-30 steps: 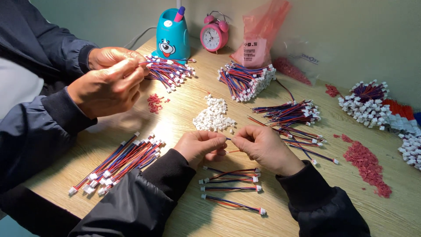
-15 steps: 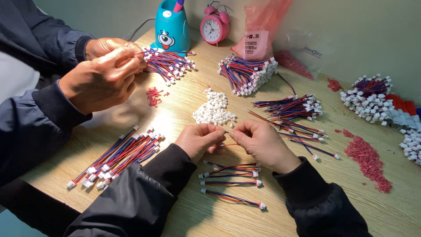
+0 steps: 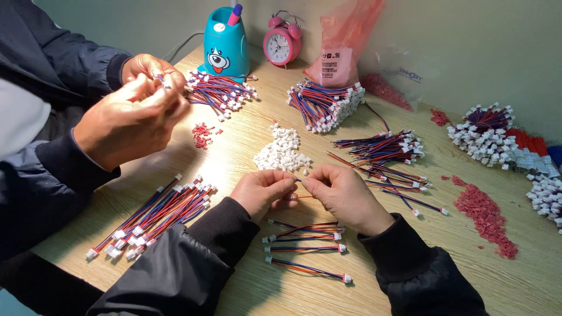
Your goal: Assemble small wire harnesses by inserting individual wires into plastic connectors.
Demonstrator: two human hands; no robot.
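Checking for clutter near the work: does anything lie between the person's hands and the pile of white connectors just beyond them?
Nothing visible does. The left hand and right hand pinch a thin wire together, and only bare table separates them from the white connectors.

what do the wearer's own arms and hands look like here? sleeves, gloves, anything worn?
Both hands are bare: no gloves, and no rings or watch visible. The left hand comes out of a black jacket sleeve of smooth, slightly shiny fabric with a plain cuff. The right hand has a matching black sleeve. No markings or logos show on either. The dark blue sleeves at upper left belong to another person.
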